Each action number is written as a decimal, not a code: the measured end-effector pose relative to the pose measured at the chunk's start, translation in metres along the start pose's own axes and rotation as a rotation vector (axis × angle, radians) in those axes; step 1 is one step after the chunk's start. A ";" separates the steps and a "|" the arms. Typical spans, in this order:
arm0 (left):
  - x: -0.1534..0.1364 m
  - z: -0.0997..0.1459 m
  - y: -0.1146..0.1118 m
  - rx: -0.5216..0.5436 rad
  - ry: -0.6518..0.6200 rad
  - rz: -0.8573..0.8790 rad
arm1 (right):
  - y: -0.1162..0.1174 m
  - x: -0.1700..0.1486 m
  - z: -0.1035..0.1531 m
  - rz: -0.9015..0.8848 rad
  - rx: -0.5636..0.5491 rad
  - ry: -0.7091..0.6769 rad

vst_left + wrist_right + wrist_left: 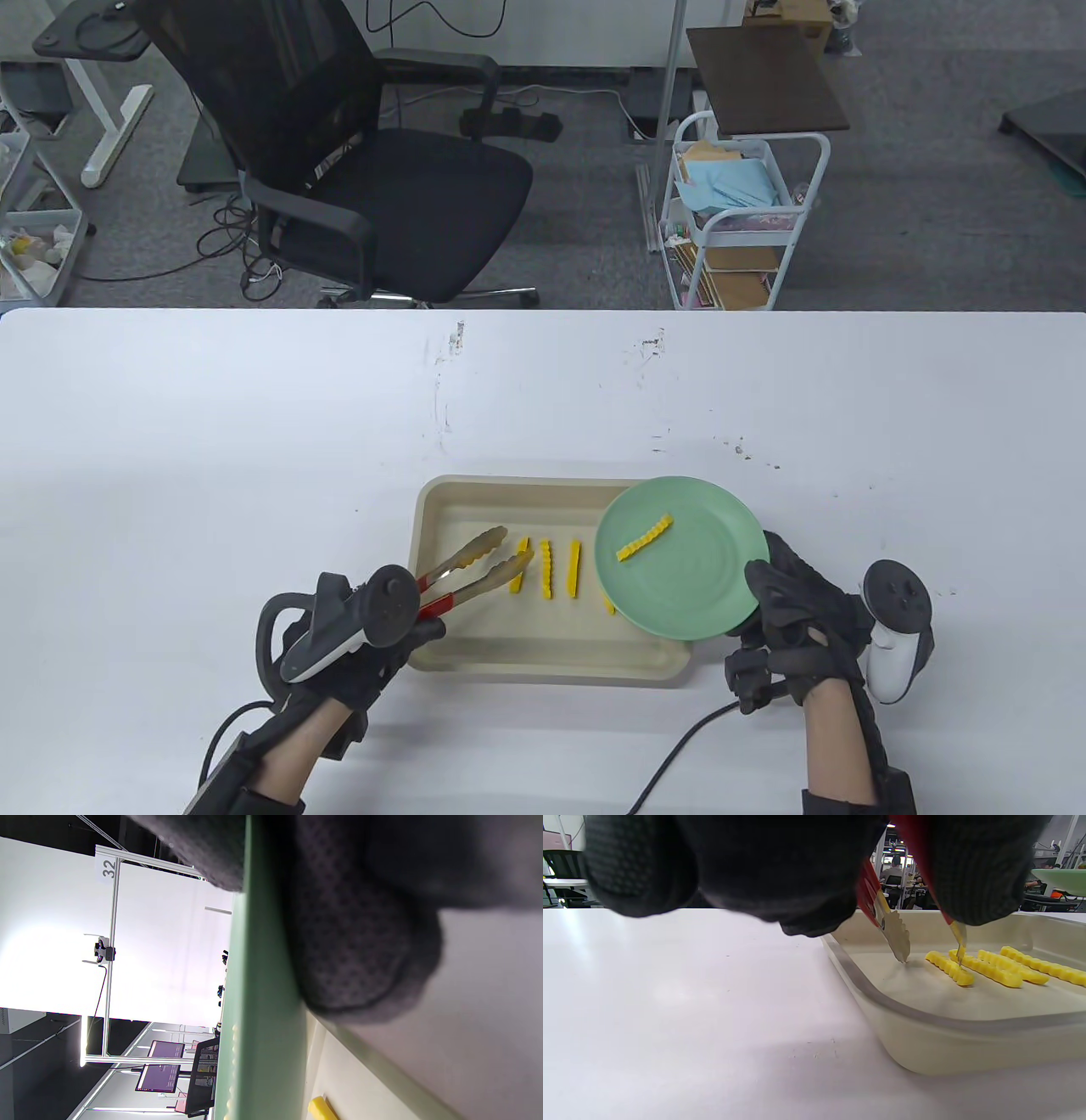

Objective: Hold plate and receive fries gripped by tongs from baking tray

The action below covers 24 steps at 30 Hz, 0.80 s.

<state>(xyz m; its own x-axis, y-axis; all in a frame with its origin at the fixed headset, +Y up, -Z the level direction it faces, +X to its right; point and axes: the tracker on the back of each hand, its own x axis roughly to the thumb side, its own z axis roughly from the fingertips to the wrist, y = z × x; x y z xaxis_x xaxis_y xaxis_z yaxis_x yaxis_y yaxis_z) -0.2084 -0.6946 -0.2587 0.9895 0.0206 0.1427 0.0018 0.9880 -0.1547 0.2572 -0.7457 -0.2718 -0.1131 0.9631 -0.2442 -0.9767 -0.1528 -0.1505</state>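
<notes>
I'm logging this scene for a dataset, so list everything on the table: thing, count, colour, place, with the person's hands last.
table: one, white, fills the lower part of the table view.
baking tray: one, beige, on the table near the front edge.
fries in the tray: three in full view plus one partly hidden under the plate, yellow, crinkle-cut, side by side.
fry on the plate: one, yellow, lying across the plate.
plate: one, pale green, held over the tray's right end.
tongs: one pair, metal with red handles, tips open at the leftmost fry.
left hand: black glove, grips the tongs.
right hand: black glove, holds the plate's rim.
</notes>
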 end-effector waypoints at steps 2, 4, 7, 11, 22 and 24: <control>0.000 0.000 0.000 0.005 0.005 0.000 | 0.000 0.000 0.000 0.001 0.000 0.001; 0.000 0.000 0.000 0.008 0.004 0.009 | 0.000 0.000 0.000 0.002 0.000 0.001; -0.001 -0.001 0.001 0.000 0.002 0.034 | 0.000 -0.001 0.000 0.003 0.000 0.001; -0.005 -0.001 0.002 0.001 0.004 0.051 | 0.000 0.000 0.000 0.002 0.005 0.002; -0.015 0.000 0.026 0.092 0.016 0.209 | 0.000 -0.001 -0.001 0.001 0.004 0.009; -0.012 0.002 0.034 0.162 -0.010 0.271 | 0.001 -0.002 -0.002 -0.010 0.009 0.014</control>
<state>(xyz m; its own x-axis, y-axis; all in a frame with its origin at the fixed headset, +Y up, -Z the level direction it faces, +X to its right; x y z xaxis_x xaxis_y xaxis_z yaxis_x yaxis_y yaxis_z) -0.2203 -0.6614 -0.2642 0.9495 0.2869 0.1274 -0.2854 0.9579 -0.0305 0.2573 -0.7481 -0.2730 -0.1011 0.9614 -0.2557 -0.9795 -0.1413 -0.1439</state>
